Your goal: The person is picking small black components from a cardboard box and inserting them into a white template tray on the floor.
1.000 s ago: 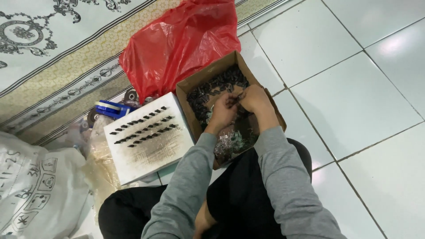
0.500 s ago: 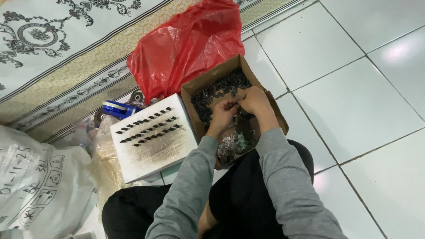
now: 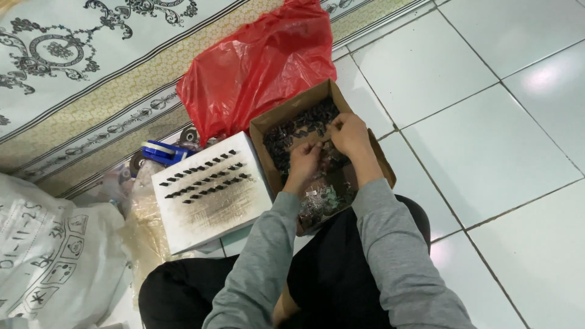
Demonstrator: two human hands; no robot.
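Note:
An open cardboard box [image 3: 275,123] full of small dark metal parts [image 3: 300,130] sits on the tiled floor in front of my knees. Both hands are inside it. My left hand [image 3: 304,159] has its fingers pinched together over the parts, and my right hand [image 3: 349,134] is closed just beside it; a small part seems held between them, too small to make out. To the left lies a white board [image 3: 210,192] with three rows of small dark parts [image 3: 205,178] laid out on it.
A red plastic bag [image 3: 259,67] lies behind the box, against a patterned rug [image 3: 73,67]. A blue tape dispenser [image 3: 162,152] and clear plastic bags [image 3: 140,207] sit left of the board. A white printed sack [image 3: 49,256] is at the far left. White floor tiles [image 3: 487,134] stretch right.
The view has shifted slightly, so everything sits a little lower and to the right in the frame. My hands have stayed in the box, working close together with small finger movements.

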